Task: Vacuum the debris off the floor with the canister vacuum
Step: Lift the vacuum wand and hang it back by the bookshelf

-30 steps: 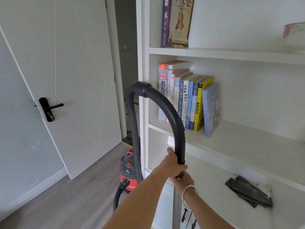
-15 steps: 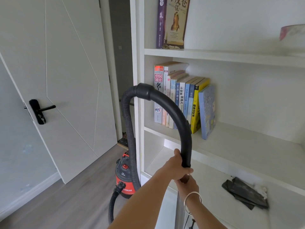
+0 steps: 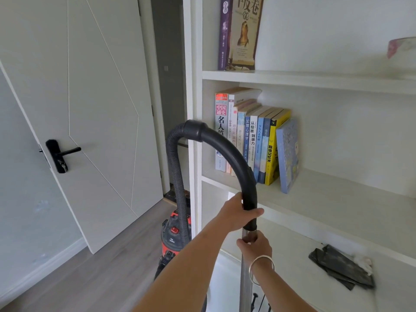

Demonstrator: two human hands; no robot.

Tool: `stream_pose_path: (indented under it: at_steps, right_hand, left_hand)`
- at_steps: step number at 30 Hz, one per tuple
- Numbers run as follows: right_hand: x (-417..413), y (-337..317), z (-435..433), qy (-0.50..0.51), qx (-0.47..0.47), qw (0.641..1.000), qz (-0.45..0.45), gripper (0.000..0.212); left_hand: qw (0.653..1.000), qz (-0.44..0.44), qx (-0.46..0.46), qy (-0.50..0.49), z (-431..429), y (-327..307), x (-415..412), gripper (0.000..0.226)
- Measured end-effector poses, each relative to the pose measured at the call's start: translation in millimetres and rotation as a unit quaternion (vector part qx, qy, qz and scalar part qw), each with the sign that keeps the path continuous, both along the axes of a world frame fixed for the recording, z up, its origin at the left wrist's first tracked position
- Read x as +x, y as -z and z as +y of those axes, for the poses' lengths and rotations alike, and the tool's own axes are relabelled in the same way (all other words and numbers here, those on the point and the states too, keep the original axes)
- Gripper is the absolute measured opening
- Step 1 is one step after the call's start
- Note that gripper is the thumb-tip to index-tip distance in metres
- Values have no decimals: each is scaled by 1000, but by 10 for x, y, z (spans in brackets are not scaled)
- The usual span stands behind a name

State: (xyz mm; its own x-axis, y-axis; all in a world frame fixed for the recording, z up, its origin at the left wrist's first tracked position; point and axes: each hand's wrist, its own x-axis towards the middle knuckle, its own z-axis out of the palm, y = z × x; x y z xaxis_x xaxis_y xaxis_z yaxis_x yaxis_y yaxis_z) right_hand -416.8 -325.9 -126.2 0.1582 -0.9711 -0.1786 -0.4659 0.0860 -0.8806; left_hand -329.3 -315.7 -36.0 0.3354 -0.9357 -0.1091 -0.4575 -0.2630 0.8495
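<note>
Left hand [image 3: 236, 213] fingers wrapped round curved handle [image 3: 249, 190]; right hand [image 3: 255, 244] fingers clamp metal tube [image 3: 245, 296] below.

soft, even daylight is filling the room, washing the white shelves [image 3: 315, 82] pale and leaving only faint shadows under them, while the doorway [image 3: 167, 86] behind the door [image 3: 90, 109] is sitting dim. the wide lens is bending the edges, and the dark cloth [image 3: 340, 266] at the right is showing blurred.

Canister vacuum [image 3: 174, 236] on the floor [image 3: 90, 278], left of the bookshelf [image 3: 315, 83] — door [image 3: 101, 109] further left.
</note>
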Motion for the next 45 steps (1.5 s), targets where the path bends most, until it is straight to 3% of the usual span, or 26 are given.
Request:
stream_pose_path:
  at_steps: [7, 12, 18, 30, 35, 39, 45]
  right_hand:
    - [120, -169, -89, -11, -62, 998, 5, 12]
    - [57, -151, -126, 38, -85, 996, 2, 6]
    - [109, -157, -261, -60, -66, 993, 70, 13]
    - [145, -113, -318, -106, -100, 982, 120, 16]
    - [120, -155, -291, -112, -78, 986, 96, 22]
    - [42, -196, -221, -84, -26, 996, 25, 41]
    - [-154, -198, 29, -40, 67, 997, 27, 65]
  left_hand:
    - [999, -7, -5, -39, 58, 86, 62, 57]
    - [1000, -21, -7, -12, 3, 46, -58, 58]
    - [999, -4, 4, -43, 7, 115, 7, 55]
    - [999, 13, 14, -29, 50, 61, 7, 59]
    - [1000, 3, 13, -20, 100, 56, 45, 56]
    - [1000, -4, 15, 0, 152, 61, 95, 55]
    - [997, 20, 58, 47, 332, 209, 284, 58]
